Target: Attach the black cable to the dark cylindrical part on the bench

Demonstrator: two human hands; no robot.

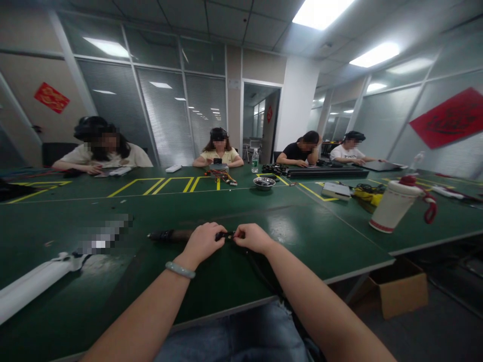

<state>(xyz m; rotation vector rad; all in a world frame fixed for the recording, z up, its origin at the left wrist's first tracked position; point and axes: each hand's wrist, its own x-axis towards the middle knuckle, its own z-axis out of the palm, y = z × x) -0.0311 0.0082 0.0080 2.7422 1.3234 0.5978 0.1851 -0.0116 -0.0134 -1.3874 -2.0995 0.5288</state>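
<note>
A dark rod-shaped tool, which looks like an electric screwdriver, lies on the green table with its narrow tip to the left. My left hand is closed over its right end, with a bracelet on the wrist. Fingers pinched, my right hand meets it from the right, holding the other side of a small black connector with a brass-coloured spot. Down from the right hand a black cable curves towards the table's front edge. The fingers partly hide the connector, and I cannot tell whether its parts are joined.
At the left a white arm-like stand holds a blurred-out screen. Ahead are a metal bowl of small parts, a water bottle and a white box. A tumbler stands at the right. Several people sit across the table.
</note>
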